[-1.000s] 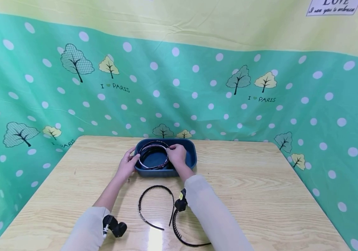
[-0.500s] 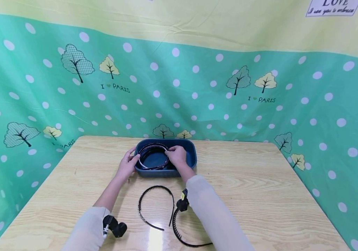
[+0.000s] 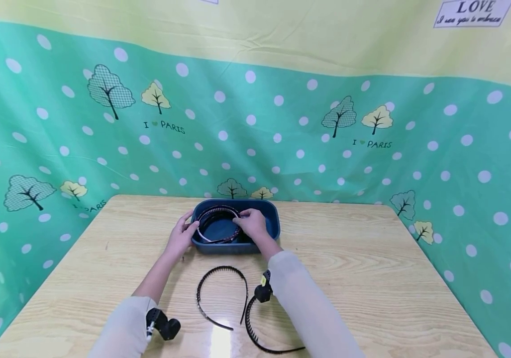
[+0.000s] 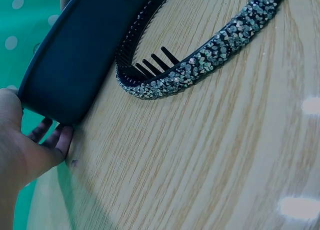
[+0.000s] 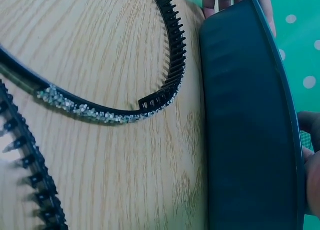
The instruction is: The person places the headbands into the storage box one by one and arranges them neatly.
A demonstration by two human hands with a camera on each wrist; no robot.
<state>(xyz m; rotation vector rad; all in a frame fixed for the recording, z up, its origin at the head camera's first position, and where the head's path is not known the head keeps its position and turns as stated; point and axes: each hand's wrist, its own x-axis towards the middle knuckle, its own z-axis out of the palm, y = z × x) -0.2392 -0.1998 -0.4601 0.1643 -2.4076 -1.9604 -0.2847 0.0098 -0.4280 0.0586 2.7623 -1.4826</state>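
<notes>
A dark blue plastic bin (image 3: 219,248) stands at the back of the table, with several headbands (image 3: 217,209) nested inside, dark ones and a white one. My left hand (image 3: 181,238) grips the bin's left end, thumb at the rim and fingers low on the outside, as the left wrist view shows. Inside the bin, my right hand (image 3: 254,224) pinches the right side of the nested headbands; exactly which one is hidden by the fingers. In the right wrist view the bin wall (image 5: 250,115) covers most of that grip.
A black toothed headband with glittering stones (image 4: 200,64) lies on the wooden table in front of the bin. Nearer and to the right lies a second black toothed headband (image 3: 250,325), partly under the right forearm. A green dotted cloth (image 3: 277,114) hangs behind the table.
My right hand has shifted slightly left and down inside the bin, and the top of the nested headbands has lowered a little. My left hand keeps its place on the bin.
</notes>
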